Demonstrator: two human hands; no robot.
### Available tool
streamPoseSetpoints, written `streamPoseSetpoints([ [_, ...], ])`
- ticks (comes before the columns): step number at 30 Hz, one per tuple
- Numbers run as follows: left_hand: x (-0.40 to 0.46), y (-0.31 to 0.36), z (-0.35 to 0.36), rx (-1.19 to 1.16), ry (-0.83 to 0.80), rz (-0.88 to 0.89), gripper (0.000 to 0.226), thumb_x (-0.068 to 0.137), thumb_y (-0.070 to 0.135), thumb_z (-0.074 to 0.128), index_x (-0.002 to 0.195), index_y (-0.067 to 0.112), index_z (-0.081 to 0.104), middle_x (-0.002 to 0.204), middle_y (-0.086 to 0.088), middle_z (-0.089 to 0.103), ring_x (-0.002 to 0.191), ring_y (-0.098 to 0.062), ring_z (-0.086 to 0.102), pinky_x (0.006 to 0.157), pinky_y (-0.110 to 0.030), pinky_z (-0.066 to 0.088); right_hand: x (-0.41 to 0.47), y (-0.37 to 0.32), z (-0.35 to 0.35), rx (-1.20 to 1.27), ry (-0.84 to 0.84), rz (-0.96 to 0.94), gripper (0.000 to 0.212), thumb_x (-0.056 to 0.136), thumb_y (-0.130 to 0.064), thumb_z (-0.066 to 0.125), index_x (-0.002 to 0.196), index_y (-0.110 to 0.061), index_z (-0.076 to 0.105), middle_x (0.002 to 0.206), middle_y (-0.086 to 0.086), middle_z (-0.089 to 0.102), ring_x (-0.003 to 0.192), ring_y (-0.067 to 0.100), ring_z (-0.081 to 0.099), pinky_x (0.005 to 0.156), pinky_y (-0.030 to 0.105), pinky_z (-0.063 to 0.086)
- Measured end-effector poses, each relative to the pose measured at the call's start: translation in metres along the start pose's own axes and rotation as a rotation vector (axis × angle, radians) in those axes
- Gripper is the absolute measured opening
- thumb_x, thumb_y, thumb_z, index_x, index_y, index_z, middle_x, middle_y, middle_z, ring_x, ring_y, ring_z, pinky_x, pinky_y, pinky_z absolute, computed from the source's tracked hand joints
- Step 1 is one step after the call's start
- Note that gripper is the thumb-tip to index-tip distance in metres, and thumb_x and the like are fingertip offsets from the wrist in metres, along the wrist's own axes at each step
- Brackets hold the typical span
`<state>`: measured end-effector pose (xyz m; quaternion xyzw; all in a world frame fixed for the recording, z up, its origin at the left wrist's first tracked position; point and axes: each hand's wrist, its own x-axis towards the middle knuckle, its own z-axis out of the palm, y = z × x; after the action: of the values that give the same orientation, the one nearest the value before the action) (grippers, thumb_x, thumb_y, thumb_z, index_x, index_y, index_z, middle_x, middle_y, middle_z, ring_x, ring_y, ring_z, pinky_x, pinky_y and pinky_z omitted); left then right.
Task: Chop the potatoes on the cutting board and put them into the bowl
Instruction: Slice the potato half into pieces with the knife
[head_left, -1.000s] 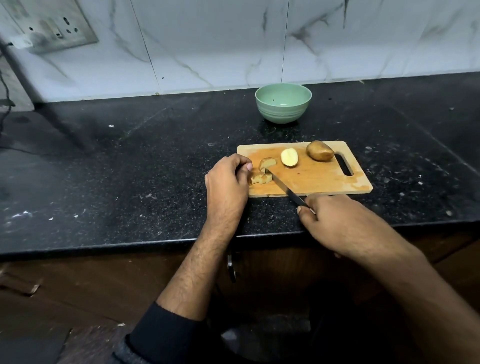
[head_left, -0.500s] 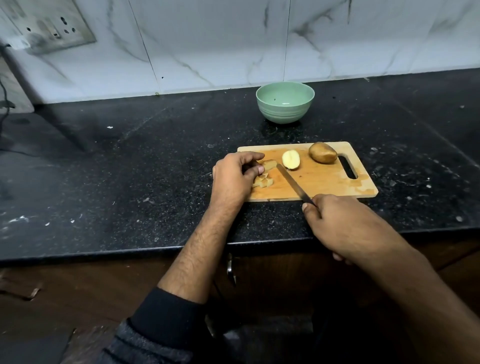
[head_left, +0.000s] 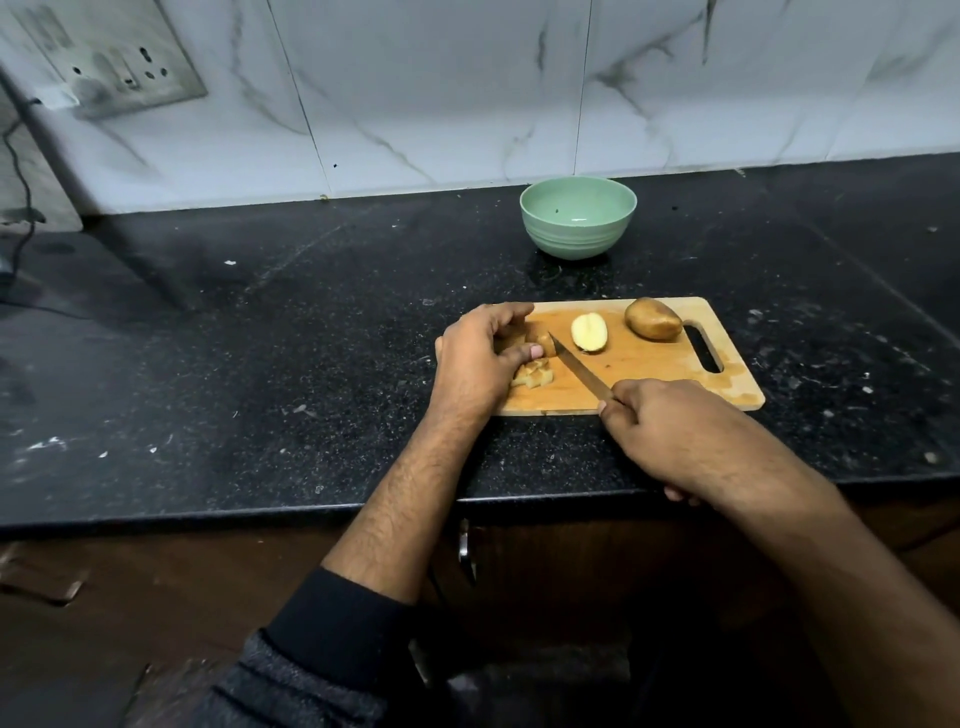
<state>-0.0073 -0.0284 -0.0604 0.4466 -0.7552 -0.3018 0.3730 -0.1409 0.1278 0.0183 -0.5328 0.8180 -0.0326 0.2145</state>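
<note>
Head view, board: a wooden cutting board (head_left: 644, 374) lies on the dark counter (head_left: 260, 364), its handle slot at the right end.
Head view, left hand: the left hand (head_left: 480, 358) curls over the board's left end, fingers and thumb pinching a potato piece (head_left: 543, 343) against the wood.
Head view, right hand: the right hand (head_left: 670, 431) is clenched round the handle of a knife (head_left: 576, 371), whose blade runs up and left, its tip just beside the pinched piece.
Head view, cut stock: small potato chunks (head_left: 532, 374) sit at the near left of the board, just below the left thumb.
Head view, uncut stock: a potato half (head_left: 589, 332), cut face up, lies mid-board; a whole potato (head_left: 653, 318) rests to its right, near the slot.
Head view, bowl: a green bowl (head_left: 578, 217) stands on the counter beyond the board, well apart from it; no potato shows inside.
Step in hand: dicing the held piece, judged early in the task.
Next move: probably a downward stroke close to the fingertips, which should stay tucked clear of the edge; the half and the whole potato remain to be cut, and nothing is transferred yet.
</note>
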Motion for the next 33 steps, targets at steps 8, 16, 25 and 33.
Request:
streamPoseSetpoints([
  [8,0.0040,-0.0006,0.0025,0.042,0.004,0.002,0.029,0.077,0.036,0.084,0.104,0.037,0.075,0.100,0.022,0.072,0.101,-0.004,0.066,0.104,-0.046,0.046,-0.0030,-0.0027,-0.0024,-0.047,0.123,-0.077,0.033,0.107,-0.047,0.034,0.104,-0.026,0.059,0.071,-0.003,0.062,0.052,0.010,0.059,0.046,0.025,0.040],
  [16,0.0021,0.0010,0.0017,-0.049,0.024,-0.042,0.030,0.071,0.029,0.090,0.093,0.035,0.069,0.083,0.021,0.073,0.083,0.004,0.068,0.096,-0.040,0.054,-0.0034,-0.0030,-0.0032,-0.077,0.089,-0.060,0.034,0.106,-0.049,0.033,0.105,-0.026,0.059,0.066,-0.003,0.063,0.040,0.007,0.059,0.039,0.020,0.039],
  [25,0.0012,0.0003,0.0024,-0.057,0.020,-0.045,0.041,0.067,0.034,0.091,0.090,0.040,0.058,0.083,0.029,0.070,0.083,0.001,0.069,0.096,-0.046,0.052,-0.0064,0.0000,-0.0039,-0.050,0.076,-0.051,0.032,0.106,-0.049,0.035,0.104,-0.028,0.058,0.067,-0.003,0.062,0.037,0.006,0.057,0.037,0.017,0.037],
  [33,-0.0007,0.0042,-0.0003,-0.039,0.010,-0.011,0.043,0.069,0.036,0.090,0.094,0.041,0.055,0.089,0.034,0.068,0.089,0.004,0.067,0.098,-0.046,0.050,-0.0086,0.0032,-0.0042,-0.041,0.086,-0.065,0.033,0.106,-0.049,0.034,0.103,-0.026,0.058,0.065,-0.004,0.062,0.039,0.006,0.057,0.040,0.020,0.039],
])
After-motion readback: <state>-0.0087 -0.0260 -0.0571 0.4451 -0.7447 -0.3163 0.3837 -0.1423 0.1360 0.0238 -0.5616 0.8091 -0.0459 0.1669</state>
